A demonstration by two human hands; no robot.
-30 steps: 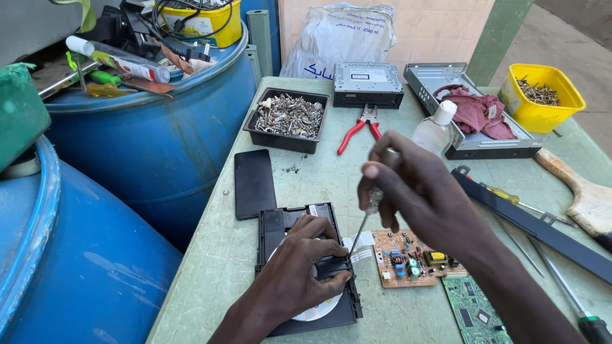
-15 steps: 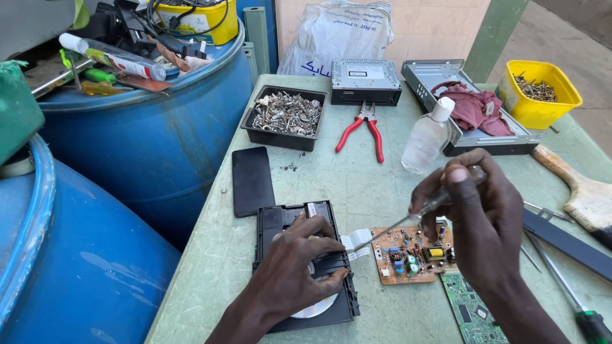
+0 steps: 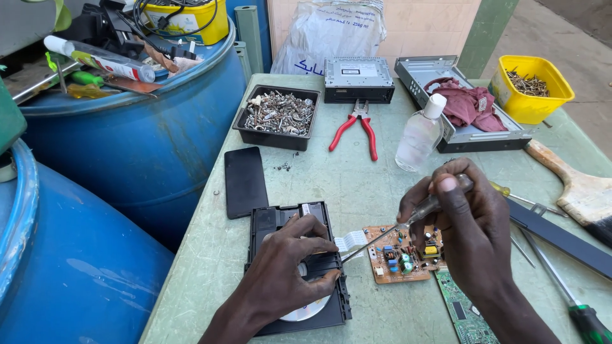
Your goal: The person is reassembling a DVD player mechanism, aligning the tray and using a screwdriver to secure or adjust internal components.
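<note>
My left hand (image 3: 290,271) presses flat on a black disc drive tray (image 3: 274,223) that holds a silver disc (image 3: 309,310). My right hand (image 3: 459,223) grips a screwdriver (image 3: 382,237) with a clear handle, its tip angled down-left to the tray's right edge by my left fingers. A white ribbon cable (image 3: 351,241) runs from the tray to a brown circuit board (image 3: 398,255) lying under my right hand. A green circuit board (image 3: 462,312) lies just below that.
A black flat panel (image 3: 245,181), a black tray of screws (image 3: 278,114), red pliers (image 3: 357,130), a clear bottle (image 3: 421,134), a metal box (image 3: 359,79), an open case with a red cloth (image 3: 465,102), a yellow tub (image 3: 532,89), a brush (image 3: 577,188), a green-handled screwdriver (image 3: 583,318). Blue barrels (image 3: 127,140) stand left.
My right hand swung the screwdriver from upright over the tray out to the right, then lowered it to a flatter angle with the tip at the tray's edge. My left hand stayed put.
</note>
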